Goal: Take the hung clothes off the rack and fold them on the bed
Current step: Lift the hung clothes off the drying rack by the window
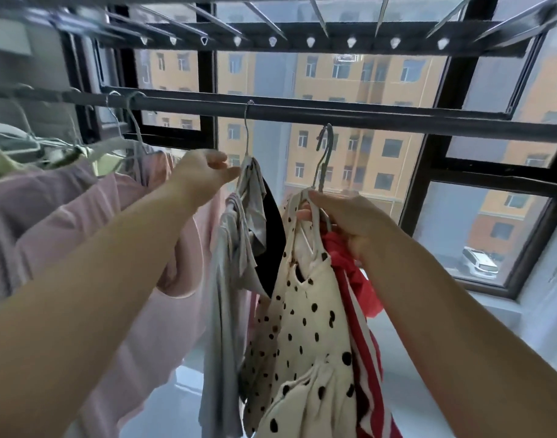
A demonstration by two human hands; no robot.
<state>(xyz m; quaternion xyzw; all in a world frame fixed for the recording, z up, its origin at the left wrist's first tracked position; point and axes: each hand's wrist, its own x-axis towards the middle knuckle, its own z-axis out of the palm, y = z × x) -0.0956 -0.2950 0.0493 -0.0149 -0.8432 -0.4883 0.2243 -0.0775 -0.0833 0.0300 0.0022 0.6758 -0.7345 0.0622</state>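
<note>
Rail (334, 113), across centre frame: grey garment (221, 279) on a hooked hanger, pink clothes (49, 210) at left. Left hand (204, 173), centre: fingertips at the grey garment's top, grip not discernible. Right hand (346, 222), right of centre: grips hangers (321, 172) bearing spotted cream garment (308, 311) and red striped garment (365, 343), hooks just under the rail.

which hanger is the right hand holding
The hanger carrying the cream black-spotted top, gripped at its neck by the right hand. The grey top hangs from the rail to its left, near the left hand.
</note>
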